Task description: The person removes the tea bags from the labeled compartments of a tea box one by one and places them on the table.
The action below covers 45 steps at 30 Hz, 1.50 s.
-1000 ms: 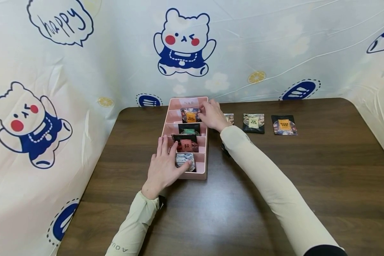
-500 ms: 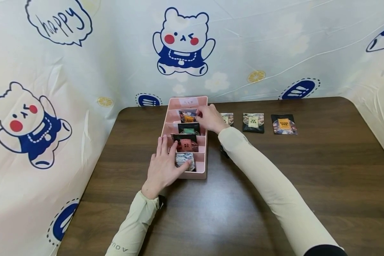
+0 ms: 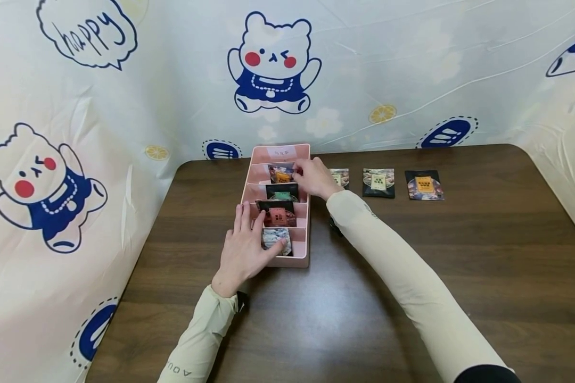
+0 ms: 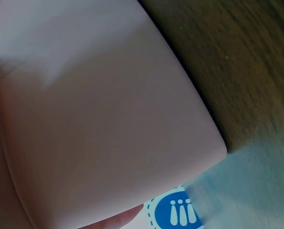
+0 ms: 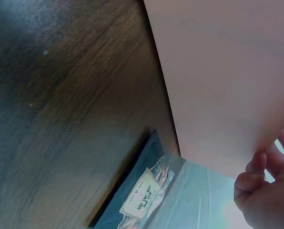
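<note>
As a pink divided box (image 3: 299, 263) is flanked by two bare hands, an orange-labelled sachet (image 3: 280, 175) is pinched at its right edge by the curled fingers of the right hand (image 3: 314, 178). Just left of those fingertips, it is held in the second compartment from the far end. Over the past second, the right hand has been shifted slightly leftward and the sachet tipped askew; in the last half-second, scarcely any change is seen. A pause for adjustment within the compartment is suggested. By the left hand (image 3: 243, 249), fingers spread apart, nothing is gripped; the box's left rim is touched, with a red-labelled sachet (image 3: 279, 215) beside its index finger. Right of the right hand, three loose sachets (image 3: 378, 182) are laid out.
</note>
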Available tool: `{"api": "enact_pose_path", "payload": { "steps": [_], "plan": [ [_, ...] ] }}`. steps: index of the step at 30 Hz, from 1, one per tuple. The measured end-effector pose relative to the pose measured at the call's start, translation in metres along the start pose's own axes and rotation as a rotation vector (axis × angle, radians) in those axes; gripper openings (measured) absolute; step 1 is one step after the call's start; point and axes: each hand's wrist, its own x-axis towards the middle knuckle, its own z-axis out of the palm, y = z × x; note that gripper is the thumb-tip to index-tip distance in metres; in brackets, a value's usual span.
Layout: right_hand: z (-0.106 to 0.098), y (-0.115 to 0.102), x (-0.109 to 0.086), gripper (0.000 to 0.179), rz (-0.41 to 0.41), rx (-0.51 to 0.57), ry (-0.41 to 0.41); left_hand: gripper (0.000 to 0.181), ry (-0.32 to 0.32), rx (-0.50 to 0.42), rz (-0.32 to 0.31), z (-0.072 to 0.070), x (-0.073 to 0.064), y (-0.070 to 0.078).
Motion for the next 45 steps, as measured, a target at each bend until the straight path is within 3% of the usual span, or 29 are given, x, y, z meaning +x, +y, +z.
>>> {"api": "enact_pose_path", "payload": {
  "steps": [15,25,45],
  "plan": [
    [-0.004,0.004,-0.003,0.021,-0.013,0.060,0.054,0.092,-0.007,-0.007,-0.010,-0.001,0.000,0.001],
    [-0.012,0.007,-0.004,0.020,0.006,0.221,0.109,0.091,-0.009,-0.003,-0.006,-0.002,-0.001,0.001],
    [-0.037,0.023,-0.010,0.030,0.206,0.588,0.112,0.090,-0.005,-0.014,-0.001,-0.002,-0.002,0.001]
  ]
}}
